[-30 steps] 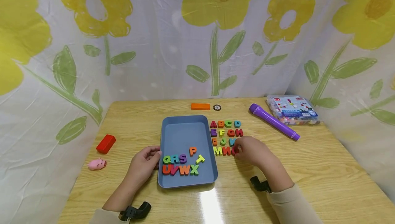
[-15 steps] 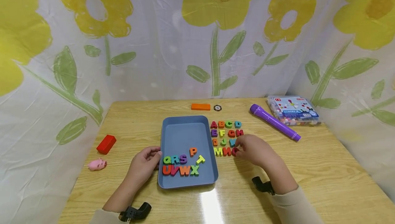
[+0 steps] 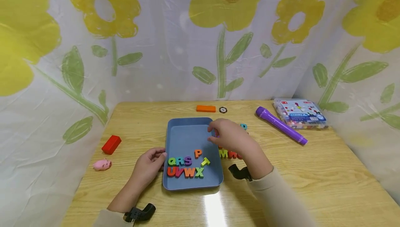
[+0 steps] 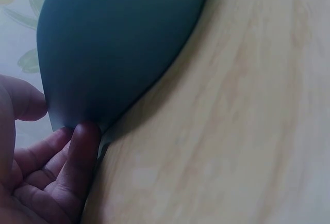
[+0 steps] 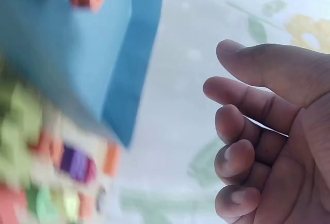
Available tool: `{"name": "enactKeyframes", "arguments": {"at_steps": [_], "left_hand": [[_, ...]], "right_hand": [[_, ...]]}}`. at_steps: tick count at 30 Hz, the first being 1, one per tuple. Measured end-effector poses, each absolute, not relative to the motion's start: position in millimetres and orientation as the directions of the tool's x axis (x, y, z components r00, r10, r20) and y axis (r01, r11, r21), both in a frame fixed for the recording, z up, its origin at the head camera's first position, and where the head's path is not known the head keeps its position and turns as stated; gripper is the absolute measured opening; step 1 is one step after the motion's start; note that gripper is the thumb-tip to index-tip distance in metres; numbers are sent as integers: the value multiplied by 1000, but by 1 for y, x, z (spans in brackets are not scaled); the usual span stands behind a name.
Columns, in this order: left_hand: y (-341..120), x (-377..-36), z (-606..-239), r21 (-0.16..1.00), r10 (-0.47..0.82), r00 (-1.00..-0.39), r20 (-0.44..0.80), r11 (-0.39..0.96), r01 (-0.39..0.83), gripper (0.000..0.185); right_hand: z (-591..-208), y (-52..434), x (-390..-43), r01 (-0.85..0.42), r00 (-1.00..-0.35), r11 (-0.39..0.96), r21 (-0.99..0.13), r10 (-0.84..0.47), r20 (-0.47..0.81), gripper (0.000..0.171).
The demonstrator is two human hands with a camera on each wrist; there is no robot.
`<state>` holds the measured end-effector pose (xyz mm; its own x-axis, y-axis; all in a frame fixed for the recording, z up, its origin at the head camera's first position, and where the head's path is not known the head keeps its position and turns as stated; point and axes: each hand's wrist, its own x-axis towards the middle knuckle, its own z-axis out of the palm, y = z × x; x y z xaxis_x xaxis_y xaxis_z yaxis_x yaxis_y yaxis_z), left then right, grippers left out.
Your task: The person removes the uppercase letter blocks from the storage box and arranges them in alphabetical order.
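In the head view, my left hand (image 3: 150,164) grips the left side of a blue-grey tray (image 3: 190,122); in the left wrist view its thumb and curled fingers meet the tray wall (image 4: 118,38). Inside the tray's near half lie colourful toy letters: an orange P (image 3: 198,153), a yellow T (image 3: 205,161), and rows QRS and UVWX. My right hand (image 3: 229,135) hovers over the tray's right rim. The right wrist view shows that hand (image 5: 268,131) with relaxed fingers and nothing between them. Beneath it, more letters stand in rows beside the tray, mostly hidden; a yellow M (image 3: 223,154) shows.
Behind the tray lie an orange block (image 3: 206,108) and a round chip (image 3: 223,110). A purple toy microphone (image 3: 281,125) and a clear box of beads (image 3: 301,114) are at the back right. A red block (image 3: 111,144) and a pink pig (image 3: 102,165) sit left.
My right hand has moved left and away from me, from the red O at the row's end to above the tray's right rim. The left hand stays at the tray.
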<state>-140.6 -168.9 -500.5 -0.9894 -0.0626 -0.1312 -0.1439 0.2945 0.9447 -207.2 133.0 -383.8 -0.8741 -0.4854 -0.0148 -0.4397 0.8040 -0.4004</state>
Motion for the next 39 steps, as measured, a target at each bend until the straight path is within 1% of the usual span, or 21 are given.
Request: {"name": "enactKeyframes", "arguments": {"at_steps": [5, 9, 12, 18, 22, 27, 33, 36, 39], "left_hand": [[-169, -141, -500, 946, -60, -990, -131, 292, -143, 36], [-170, -140, -499, 944, -65, -989, -134, 296, -147, 36], [-169, -141, -498, 944, -65, -988, -137, 294, -150, 35], [-170, -142, -499, 941, -64, -988, -138, 301, -151, 35], [-170, -141, -500, 938, -66, -988, -137, 310, -151, 36], [-169, -140, -500, 941, -69, -988, -135, 303, -149, 35], [-169, -140, -500, 944, -67, -988, -137, 294, -151, 35], [-169, -140, -499, 946, -59, -989, -134, 291, -145, 37], [-170, -139, -499, 949, -53, -990, -128, 285, -138, 37]], "right_hand": [[-403, 106, -217, -458, -848, 780, -426, -527, -53, 25], [-414, 97, -219, -431, -844, 780, -454, -527, -104, 22], [-415, 97, -218, -403, -843, 795, -453, -515, -153, 23], [-417, 92, -216, -409, -810, 823, -395, -527, -259, 18], [-418, 85, -211, -413, -805, 845, -340, -513, -298, 12], [-421, 79, -207, -449, -813, 853, -266, -513, -275, 7], [-424, 76, -204, -480, -811, 851, -212, -523, -263, 8], [-423, 76, -203, -489, -809, 846, -212, -531, -252, 8], [-416, 79, -203, -490, -813, 837, -242, -539, -218, 6]]}}
